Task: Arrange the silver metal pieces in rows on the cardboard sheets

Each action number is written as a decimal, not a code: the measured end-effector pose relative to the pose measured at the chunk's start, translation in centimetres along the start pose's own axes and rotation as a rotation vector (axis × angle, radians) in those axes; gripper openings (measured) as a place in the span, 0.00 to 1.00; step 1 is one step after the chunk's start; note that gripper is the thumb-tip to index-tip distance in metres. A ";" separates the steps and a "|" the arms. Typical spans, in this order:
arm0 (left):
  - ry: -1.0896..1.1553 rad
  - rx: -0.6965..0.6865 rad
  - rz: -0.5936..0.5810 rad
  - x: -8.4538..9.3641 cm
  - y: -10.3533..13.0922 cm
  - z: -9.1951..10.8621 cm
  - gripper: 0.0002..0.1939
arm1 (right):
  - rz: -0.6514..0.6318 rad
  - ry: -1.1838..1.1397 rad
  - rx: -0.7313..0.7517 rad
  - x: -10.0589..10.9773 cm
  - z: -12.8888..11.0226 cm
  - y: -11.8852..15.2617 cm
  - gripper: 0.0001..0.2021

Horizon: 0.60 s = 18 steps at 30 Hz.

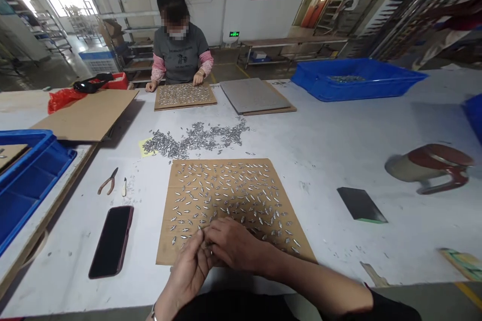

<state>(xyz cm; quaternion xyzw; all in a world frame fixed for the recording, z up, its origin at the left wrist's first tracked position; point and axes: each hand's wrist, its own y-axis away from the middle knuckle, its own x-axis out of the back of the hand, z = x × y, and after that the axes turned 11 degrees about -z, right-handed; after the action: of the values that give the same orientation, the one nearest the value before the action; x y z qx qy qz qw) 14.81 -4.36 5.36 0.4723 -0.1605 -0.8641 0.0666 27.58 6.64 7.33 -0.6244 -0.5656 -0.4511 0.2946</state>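
Note:
My left hand (193,267) is turned palm up over the near left edge of a cardboard sheet (169,253), its fingers curled and thumb raised. Against those fingers presses my right hand (235,245), its fingertips drawn together. Whatever lies between the two hands is too small and too covered to make out. Rows of small pointed silvery metal pieces (226,195) cover the cardboard, spaced apart; my right hand and forearm hide some of them. Beyond the sheet's far edge a loose heap of the same pieces (199,138) spreads over the white table (324,135).
Pliers (109,181), a small knife-like tool (124,187) and a phone (112,242) lie to the left. On the right are a dark block (361,204) and a lidded mug (410,163). Blue bins (357,80) flank the table. A co-worker (181,50) sits opposite at another filled board (186,95).

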 end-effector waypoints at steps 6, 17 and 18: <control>-0.023 -0.011 0.017 0.3 0.1 0.0 0.14 | 0.065 -0.022 0.031 0.0 0.0 -0.6 0.02; -0.237 -0.048 0.012 0.1 -0.5 0.9 0.20 | 0.330 0.043 0.074 -0.7 0.8 -0.6 0.10; -0.240 -0.044 0.007 0.1 -0.4 1.0 0.20 | 0.348 0.008 0.080 -0.8 0.8 -0.5 0.10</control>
<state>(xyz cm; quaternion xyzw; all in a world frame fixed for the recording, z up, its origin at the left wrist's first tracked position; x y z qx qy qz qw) 13.96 -3.80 5.61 0.3633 -0.1500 -0.9175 0.0604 27.30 7.14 6.24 -0.6989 -0.4653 -0.3727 0.3952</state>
